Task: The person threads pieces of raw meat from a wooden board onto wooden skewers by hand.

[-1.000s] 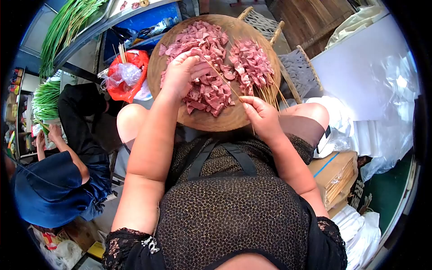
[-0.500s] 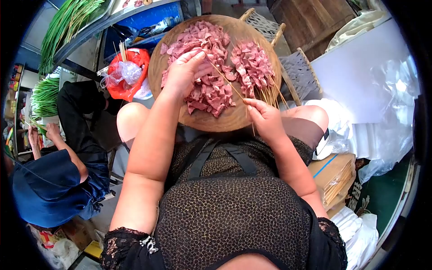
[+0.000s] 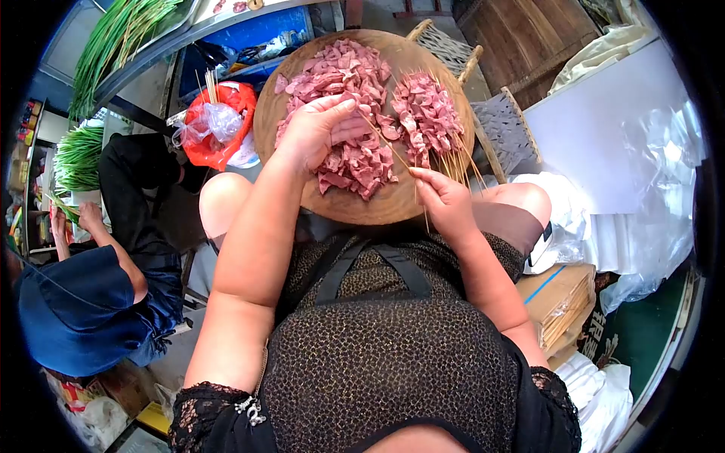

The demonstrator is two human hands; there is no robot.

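Note:
A round wooden board [image 3: 359, 211] rests across my knees. My left hand [image 3: 311, 134] is over the pile of sliced raw meat [image 3: 343, 68], thumb and fingers pinched on what looks like a small meat slice, mostly covered by the fingertips. A thin bamboo skewer [image 3: 393, 150] runs from those fingertips down to my right hand [image 3: 445, 202], which grips it between thumb and forefinger near its lower part. Beyond my right hand, on the board's right side, lies a heap of skewered meat [image 3: 427, 113], its bare sticks pointing towards me.
Left of the board stands a red plastic bag [image 3: 240, 102] with upright skewers. A co-worker in blue [image 3: 75, 317] handles green stalks farther left. A woven chair [image 3: 502, 128] is behind the board. Packs of skewers [image 3: 563, 302] lie at my right.
The left fingertips have shifted slightly right along the skewer's upper end. My right hand keeps its grip with hardly any movement. The whole view has tilted a little.

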